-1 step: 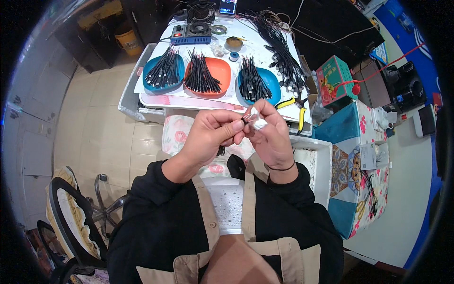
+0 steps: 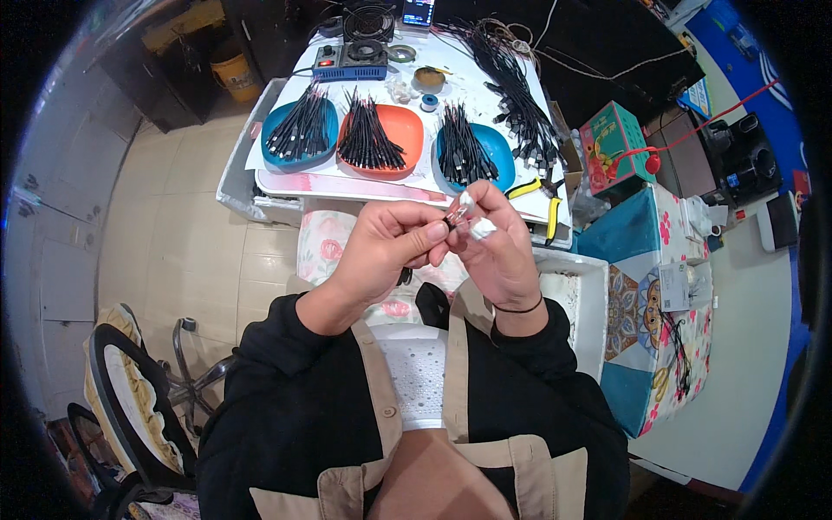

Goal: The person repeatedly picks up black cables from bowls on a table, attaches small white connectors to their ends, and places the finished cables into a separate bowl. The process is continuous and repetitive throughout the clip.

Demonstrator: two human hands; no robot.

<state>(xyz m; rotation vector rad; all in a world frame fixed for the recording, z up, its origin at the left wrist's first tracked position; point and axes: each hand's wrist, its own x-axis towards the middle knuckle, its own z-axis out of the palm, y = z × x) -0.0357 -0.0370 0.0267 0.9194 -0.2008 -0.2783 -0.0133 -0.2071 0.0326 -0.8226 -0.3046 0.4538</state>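
The left hand [image 2: 394, 236] pinches a thin black cable [image 2: 449, 223] between thumb and forefinger, its other fingers curled in below, with a short black length showing under the palm. Fine reddish wire ends stick out of the pinch toward the right hand [image 2: 503, 256], whose thumb and forefinger, tipped with soft white coverings [image 2: 482, 229], stand slightly apart beside them; whether they touch the wires is too small to tell. Against the picture just before, almost everything matches: only the right thumb's white tip sits a little farther out, so the gap between the two tips looks wider. That suggests a small resetting of the right fingers, while the left pinch stays put and steadies the cable. Both hands are over the near edge of the white table [image 2: 459, 76], just in front of a blue square-cornered plastic dish [image 2: 501, 165] with a bundle of black cables [image 2: 464, 154] lying in it. An orange dish [image 2: 407, 130] and a second blue dish [image 2: 303, 162] stand to the left, each holding similar bundles. A loose heap of black cables with silver plugs [image 2: 523, 117] and yellow-and-black-handled pliers [image 2: 553, 217] lie to the right.
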